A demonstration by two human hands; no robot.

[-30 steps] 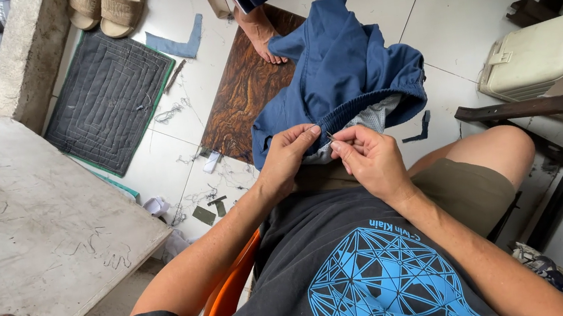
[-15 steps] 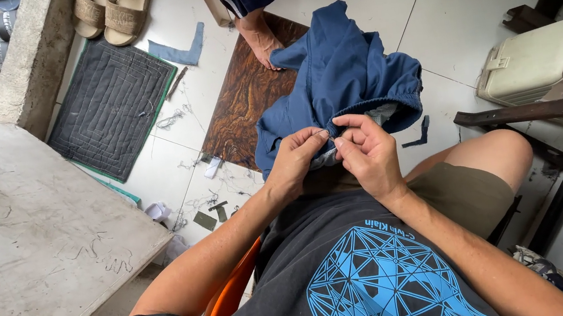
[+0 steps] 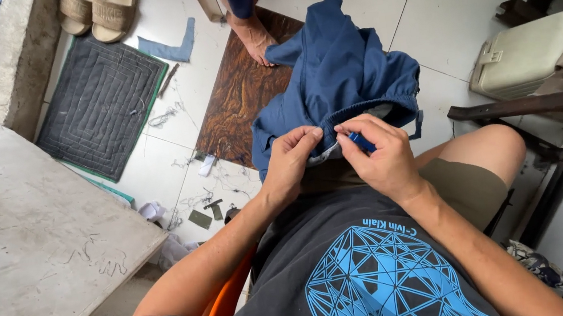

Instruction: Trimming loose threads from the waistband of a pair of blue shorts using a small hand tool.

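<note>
A dark blue garment (image 3: 339, 73) with an elastic waistband lies over my lap and hangs toward the floor. My left hand (image 3: 293, 160) pinches the waistband edge between thumb and fingers. My right hand (image 3: 384, 154) holds a small blue tool (image 3: 361, 141) at the same edge, its tip against the fabric right beside the left fingers. The two hands nearly touch. I sit in a black shirt with a blue pattern and olive shorts.
Another person's bare feet (image 3: 253, 37) stand on a brown patterned mat (image 3: 240, 98). A dark quilted mat (image 3: 101, 102), sandals (image 3: 99, 7), fabric scraps (image 3: 202, 217), a concrete slab (image 3: 18, 217), a cream case (image 3: 524, 54) and a dark metal frame (image 3: 546, 106) surround me.
Both hands stay on the waistband; they have shifted slightly along its edge. The garment has barely moved.
</note>
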